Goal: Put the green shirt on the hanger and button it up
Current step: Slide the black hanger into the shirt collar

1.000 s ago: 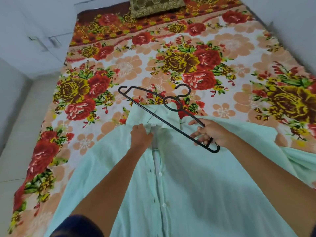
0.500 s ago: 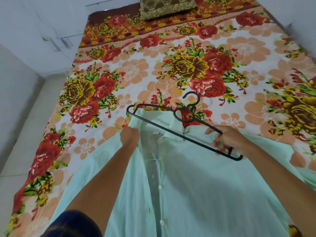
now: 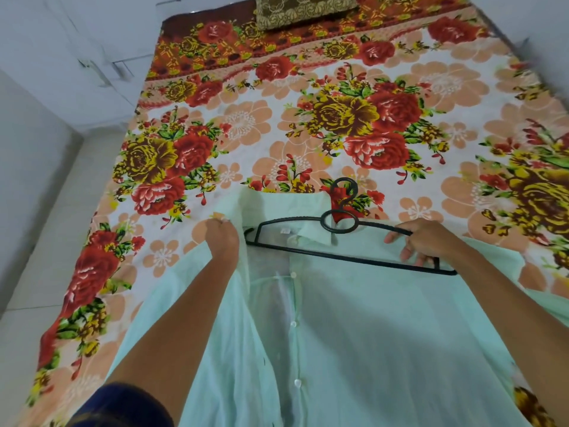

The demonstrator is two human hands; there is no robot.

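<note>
A pale green shirt (image 3: 369, 334) lies spread front-up on the bed, collar away from me, its placket with white buttons running down the middle. My left hand (image 3: 222, 238) grips the left front panel near the collar and holds it lifted open. A black hanger (image 3: 341, 255) lies across the collar area, its hook pointing away over the bedsheet. Its left end sits inside the opened left side of the shirt. My right hand (image 3: 426, 240) grips the hanger's right end above the right shoulder of the shirt.
The bed carries a floral sheet (image 3: 308, 118) in red, orange and yellow. A brown patterned pillow (image 3: 303, 9) sits at the far end. White walls and a pale floor (image 3: 40, 241) border the bed on the left.
My right hand swung the hanger from a diagonal to nearly level and slid its left end into the shirt. My left hand pulled the left front panel outward, opening the shirt.
</note>
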